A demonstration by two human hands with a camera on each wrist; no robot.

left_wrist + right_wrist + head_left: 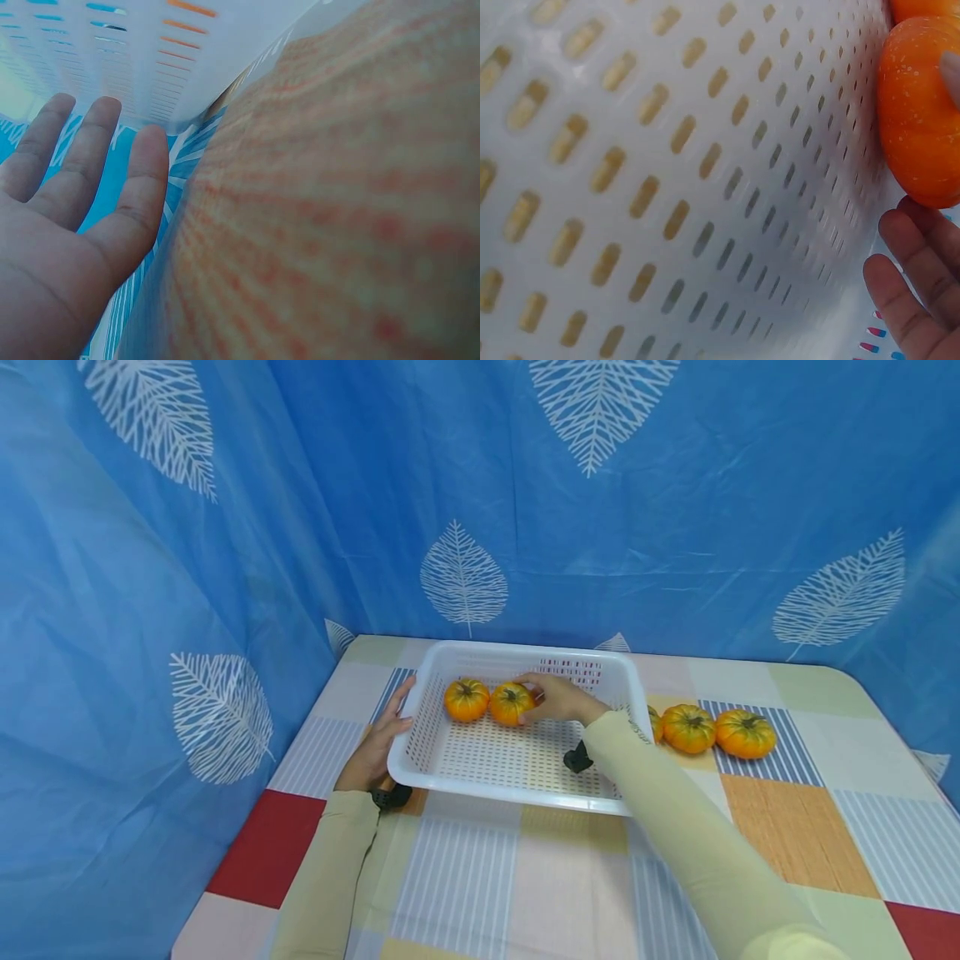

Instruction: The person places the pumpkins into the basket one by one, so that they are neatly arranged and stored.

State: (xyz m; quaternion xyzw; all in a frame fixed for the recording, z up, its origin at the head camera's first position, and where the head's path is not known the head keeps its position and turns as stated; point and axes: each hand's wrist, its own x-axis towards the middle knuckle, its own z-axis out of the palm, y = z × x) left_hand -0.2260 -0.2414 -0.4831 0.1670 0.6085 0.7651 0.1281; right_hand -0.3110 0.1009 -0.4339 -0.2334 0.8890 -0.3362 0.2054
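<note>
My right hand [558,697] reaches into a white plastic basket [510,795], its thumb and fingers spread around a small orange pumpkin [508,705]. In the right wrist view the fingertips [900,225] touch this pumpkin's lower side, and part of the thumb lies across its face. A second pumpkin [466,700] sits just left of it inside the basket. At the basket's left side is my left hand [377,745], its fingers extended along the outer wall. The left wrist view shows these fingers [142,180] straight, near the slotted wall; whether they press it is unclear.
Right of the basket, several more pumpkins [688,729] stand in a row on the patchwork tablecloth [465,868], one partly hidden by the basket rim and right arm. A blue curtain [360,527] with white leaf prints hangs behind and along the left side.
</note>
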